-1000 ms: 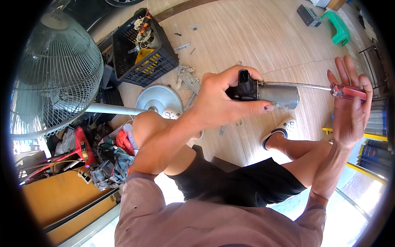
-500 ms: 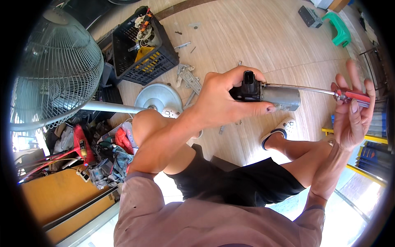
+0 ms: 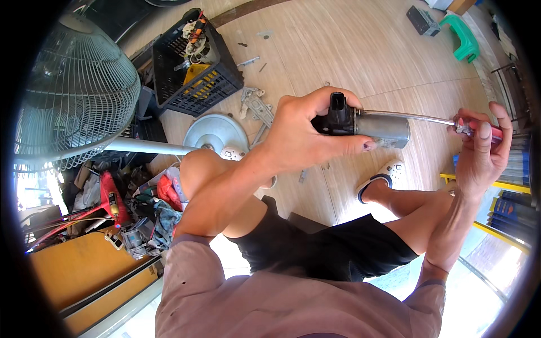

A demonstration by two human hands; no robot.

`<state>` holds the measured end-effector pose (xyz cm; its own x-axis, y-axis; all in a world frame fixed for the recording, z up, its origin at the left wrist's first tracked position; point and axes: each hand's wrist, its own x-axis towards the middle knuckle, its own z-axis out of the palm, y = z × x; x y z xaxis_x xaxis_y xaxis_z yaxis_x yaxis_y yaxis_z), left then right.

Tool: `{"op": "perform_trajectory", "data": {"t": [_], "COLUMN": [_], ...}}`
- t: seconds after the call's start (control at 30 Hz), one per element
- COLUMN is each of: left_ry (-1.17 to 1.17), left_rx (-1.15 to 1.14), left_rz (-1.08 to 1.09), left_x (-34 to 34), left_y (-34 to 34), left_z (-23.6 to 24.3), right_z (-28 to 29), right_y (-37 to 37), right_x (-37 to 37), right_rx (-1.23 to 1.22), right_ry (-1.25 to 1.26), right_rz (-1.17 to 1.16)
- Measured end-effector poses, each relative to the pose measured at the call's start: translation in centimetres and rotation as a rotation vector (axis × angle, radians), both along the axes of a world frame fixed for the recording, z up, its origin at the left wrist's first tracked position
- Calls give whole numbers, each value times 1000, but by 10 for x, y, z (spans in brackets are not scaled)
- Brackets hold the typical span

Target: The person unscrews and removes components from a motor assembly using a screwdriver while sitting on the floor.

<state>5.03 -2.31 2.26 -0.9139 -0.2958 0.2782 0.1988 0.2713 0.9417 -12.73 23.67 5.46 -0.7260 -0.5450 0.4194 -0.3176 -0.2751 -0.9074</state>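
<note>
My left hand (image 3: 304,132) is wrapped round a small electric motor (image 3: 386,129), which has a grey metal can and a black plastic end with a socket. The motor lies level above my lap, its can pointing right. In my right hand (image 3: 482,149) is a screwdriver (image 3: 428,118) with a red handle, gripped between thumb and fingers. Its long shaft runs left along the top of the can, and the tip meets the edge of the black end. The exact spot under the tip is too small to make out.
A black plastic crate (image 3: 197,90) with parts stands beyond my left arm, beside a large fan (image 3: 84,96) on a round base (image 3: 217,132). A metal bracket (image 3: 256,107) lies on the floor. Far right are a green stool (image 3: 462,36) and a dark box (image 3: 422,21).
My right fingers have curled closer round the screwdriver handle, and the hand has shifted slightly. The motor stays nearly in place in my left hand.
</note>
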Motion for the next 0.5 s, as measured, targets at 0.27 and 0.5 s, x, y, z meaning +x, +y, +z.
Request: {"op": "perform_trajectory", "data": {"t": [0.27, 0.5], "left_ry": [3, 11], "left_rx": [-32, -27], "left_rz": [29, 25], "left_x": [1, 2], "left_y": [-2, -1], "left_z": [-1, 0], "right_z": [6, -2], "right_y": [-25, -24], "right_x": [11, 7], "right_rx": [-313, -128], "right_ry": [-103, -48], "right_rz": [139, 54]}}
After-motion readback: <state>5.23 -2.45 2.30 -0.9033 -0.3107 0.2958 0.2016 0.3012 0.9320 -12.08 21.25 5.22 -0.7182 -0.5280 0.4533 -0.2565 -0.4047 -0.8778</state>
